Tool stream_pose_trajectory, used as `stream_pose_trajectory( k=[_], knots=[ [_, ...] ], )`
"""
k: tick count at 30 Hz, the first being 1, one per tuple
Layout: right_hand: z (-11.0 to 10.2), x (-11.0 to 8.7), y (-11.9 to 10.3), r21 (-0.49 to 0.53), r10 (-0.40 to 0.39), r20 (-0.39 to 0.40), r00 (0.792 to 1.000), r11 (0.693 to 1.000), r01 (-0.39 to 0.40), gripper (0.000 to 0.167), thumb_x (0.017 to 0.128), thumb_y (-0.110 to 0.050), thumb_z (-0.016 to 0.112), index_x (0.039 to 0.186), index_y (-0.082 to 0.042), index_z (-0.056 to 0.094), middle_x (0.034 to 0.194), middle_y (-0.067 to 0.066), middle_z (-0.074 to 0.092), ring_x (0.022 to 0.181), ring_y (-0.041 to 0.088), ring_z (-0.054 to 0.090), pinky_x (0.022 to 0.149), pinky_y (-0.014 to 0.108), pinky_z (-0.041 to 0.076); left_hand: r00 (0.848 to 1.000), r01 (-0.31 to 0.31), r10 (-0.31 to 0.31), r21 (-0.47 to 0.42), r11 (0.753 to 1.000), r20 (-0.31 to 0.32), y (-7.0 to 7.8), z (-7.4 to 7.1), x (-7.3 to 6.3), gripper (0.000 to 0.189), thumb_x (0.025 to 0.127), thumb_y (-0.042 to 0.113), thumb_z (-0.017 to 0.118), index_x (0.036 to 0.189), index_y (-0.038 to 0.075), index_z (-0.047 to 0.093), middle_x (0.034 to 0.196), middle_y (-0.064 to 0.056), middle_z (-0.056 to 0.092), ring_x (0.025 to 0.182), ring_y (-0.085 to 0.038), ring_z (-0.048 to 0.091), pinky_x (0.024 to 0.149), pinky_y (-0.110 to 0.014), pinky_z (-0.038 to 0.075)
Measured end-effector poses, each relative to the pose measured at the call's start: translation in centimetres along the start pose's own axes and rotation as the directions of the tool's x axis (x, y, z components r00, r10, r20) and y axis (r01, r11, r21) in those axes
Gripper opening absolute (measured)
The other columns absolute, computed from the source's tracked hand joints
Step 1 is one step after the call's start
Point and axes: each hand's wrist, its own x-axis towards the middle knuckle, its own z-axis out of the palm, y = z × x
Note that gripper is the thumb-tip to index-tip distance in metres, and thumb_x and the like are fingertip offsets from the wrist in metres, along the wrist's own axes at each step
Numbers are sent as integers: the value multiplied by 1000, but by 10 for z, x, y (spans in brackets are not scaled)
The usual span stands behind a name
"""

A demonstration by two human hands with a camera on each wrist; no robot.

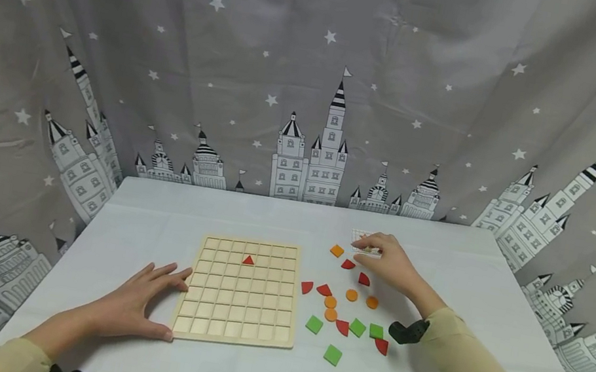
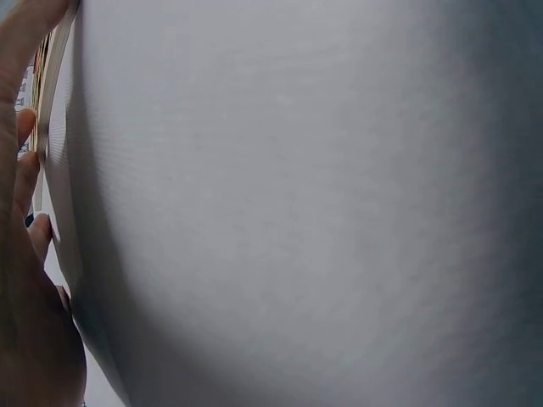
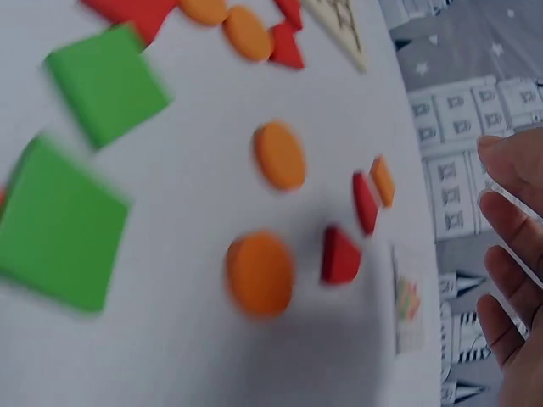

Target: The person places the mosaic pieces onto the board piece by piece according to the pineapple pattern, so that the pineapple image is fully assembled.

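Note:
Fingertips and thumb of my left hand (image 1: 136, 304) touch the left edge of a pale wooden grid board (image 1: 228, 342), the fingers extended and spread. One red triangle (image 1: 249, 260) lies in a cell in the board's upper part. Over at the right, my right hand (image 1: 389, 262) hovers above the table by a small printed card (image 1: 359, 234), partly covering it. Its fingers are loosely bent with nothing between them, as the right wrist view also shows. Closest to those fingertips are an orange square (image 1: 337, 251) and a red quarter-circle piece (image 1: 348, 265).
Right of the board lie several orange discs (image 1: 352, 295), green squares (image 1: 332, 355) and red quarter-circle pieces (image 1: 381, 346), scattered on the white tabletop (image 1: 161, 215). A grey curtain (image 1: 270, 74) printed with castles and stars hangs behind the table.

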Motion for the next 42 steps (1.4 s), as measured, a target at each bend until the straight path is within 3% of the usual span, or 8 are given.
stream_pose_trajectory(
  k=[3,7,14,26,32,42],
  knots=[
    [3,-2,11,-50,18,-27,999,999,-19,34,94,-33,74,124,-17,74,125,3,65,127,32,46,107,59,41,1000,-14,14,2,1000,-13,-1,0,0,82,65,75,81,129,29,56,161,-5,41,149,-42,27,121,-67,10],
    [17,5,20,-204,25,-103,994,978,-45,34,90,-40,76,117,-19,78,118,5,68,120,34,48,104,59,38,999,-38,38,8,999,-31,-4,2,0,82,66,74,81,128,28,57,160,-6,42,148,-43,29,121,-66,11],
    [45,18,11,-361,54,-235,971,922,-139,37,87,-49,76,110,-21,81,119,9,68,111,34,50,91,52,41,997,-56,56,-1,998,-44,-3,5,-1,80,66,72,82,127,27,57,159,-7,43,147,-45,30,120,-68,12],
    [68,26,1,-369,89,-330,940,904,-215,35,83,-46,77,103,-17,81,101,7,63,101,32,48,82,46,38,999,-32,31,-2,999,-28,-2,3,0,81,66,73,81,129,27,57,160,-6,42,149,-42,29,120,-68,11],
    [70,28,-1,-359,83,-337,938,910,-209,31,85,-40,76,103,-16,81,97,6,64,99,31,48,79,45,39,997,-57,57,5,998,-45,-2,2,-1,80,67,72,82,128,26,57,159,-8,43,147,-44,30,120,-68,12],
    [72,32,0,-380,43,-332,942,908,-175,24,85,-33,75,99,-15,82,100,6,66,102,31,50,81,45,40,999,-27,27,10,1000,-30,-2,2,0,83,64,74,82,128,27,57,160,-7,43,149,-42,29,121,-67,11]
  ],
)
